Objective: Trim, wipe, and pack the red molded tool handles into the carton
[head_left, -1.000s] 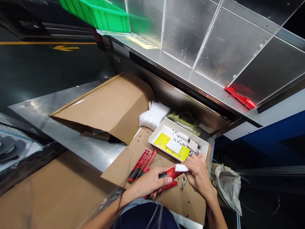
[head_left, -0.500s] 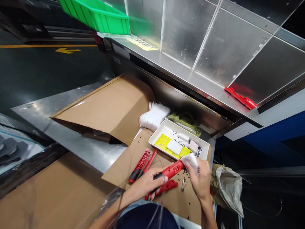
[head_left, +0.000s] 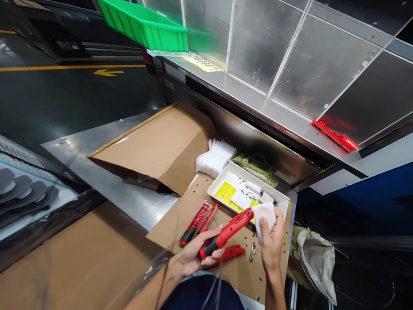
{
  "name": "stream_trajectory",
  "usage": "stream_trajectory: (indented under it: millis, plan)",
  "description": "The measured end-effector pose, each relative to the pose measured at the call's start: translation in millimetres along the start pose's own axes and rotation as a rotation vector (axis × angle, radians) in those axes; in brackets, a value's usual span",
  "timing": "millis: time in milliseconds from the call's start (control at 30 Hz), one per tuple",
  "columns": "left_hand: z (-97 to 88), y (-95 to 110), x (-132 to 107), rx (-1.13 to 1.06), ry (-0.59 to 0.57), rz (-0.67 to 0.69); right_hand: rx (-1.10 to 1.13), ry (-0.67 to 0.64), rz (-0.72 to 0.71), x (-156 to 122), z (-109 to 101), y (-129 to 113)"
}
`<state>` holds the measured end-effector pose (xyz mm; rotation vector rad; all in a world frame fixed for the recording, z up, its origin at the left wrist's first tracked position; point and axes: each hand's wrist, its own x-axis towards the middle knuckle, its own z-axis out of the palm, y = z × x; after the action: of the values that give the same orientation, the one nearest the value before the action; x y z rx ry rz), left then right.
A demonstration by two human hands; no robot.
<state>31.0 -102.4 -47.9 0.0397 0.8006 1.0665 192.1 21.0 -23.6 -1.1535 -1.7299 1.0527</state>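
My left hand (head_left: 196, 252) is wrapped round the black-gripped end of a red plastic tool housing (head_left: 232, 228), which points up and to the right. Between the thumb and fingers of my right hand (head_left: 272, 241) is a white wipe (head_left: 263, 216), right at the housing's far tip. Under the held piece, another red housing part (head_left: 230, 254) lies on the cardboard. To the left rest a red and black half shell (head_left: 195, 221) and a slim red piece (head_left: 209, 217). A small metal tool, perhaps tweezers (head_left: 251, 253), lies below my right hand.
Beyond my hands stands a white tray (head_left: 213, 188) with white blocks, yellow labels and small black bits. Stacked white wipes (head_left: 215, 158) sit beside a large cardboard box (head_left: 151, 146). A red part (head_left: 335, 135) and a green bin (head_left: 145, 28) are on the metal shelf.
The housing has turned to show more of its side and my left fingers have loosened beneath it. My right hand has shifted slightly, spreading the wipe open. The whole view has moved slightly.
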Motion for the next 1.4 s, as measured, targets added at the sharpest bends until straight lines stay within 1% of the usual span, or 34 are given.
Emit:
stream_trajectory:
  millis: [100,200,300,400,467,567,633,700,767,900,1033,1067,1133,1200,1300,1333,1400]
  plan:
    - [-7.2,-1,4,-0.096,-0.058,-0.067,-0.066,0.033,-0.069,2,16,2]
    - [-10.9,-3,3,-0.094,-0.094,-0.043,-0.157,0.063,-0.096,19,14,8]
    - [-7.9,-3,-2,-0.039,-0.051,0.054,-0.184,0.067,-0.166,25,5,7]
    - [1.5,-2,-8,0.022,0.045,0.137,-0.266,-0.017,-0.306,15,3,0]
    - [9.4,0,-11,0.089,0.095,0.159,-0.385,-0.051,-0.416,9,8,-5]
    - [18.9,2,-15,0.169,0.137,0.166,-0.517,-0.02,-0.581,9,15,-7]
    - [21.9,3,-15,0.179,0.152,0.16,-0.559,-0.029,-0.646,11,15,-5]
    - [22.7,3,-14,0.172,0.154,0.156,-0.571,-0.076,-0.666,13,13,-2]
    - [22.8,1,-11,0.173,0.14,0.157,-0.568,-0.105,-0.658,14,11,0]
    - [23.3,-4,-4,0.193,0.089,0.158,-0.559,-0.071,-0.589,14,11,2]
    - [22.5,-4,-1,0.153,0.14,0.197,-0.494,-0.099,-0.522,7,16,3]
    - [22.4,-4,-1,0.156,0.143,0.198,-0.486,-0.101,-0.496,8,18,4]
    - [22.5,-5,-2,0.187,0.112,0.189,-0.485,-0.102,-0.439,17,19,5]
    - [22.2,-7,-4,0.193,0.094,0.182,-0.48,-0.094,-0.387,34,14,6]
    - [19.2,-5,-11,0.147,0.133,0.182,-0.446,-0.032,-0.319,58,-4,7]
    - [17.8,-4,-14,0.133,0.149,0.184,-0.426,-0.01,-0.295,62,-10,7]
    - [15.3,-1,-18,0.11,0.181,0.186,-0.359,0.0,-0.237,58,-17,4]
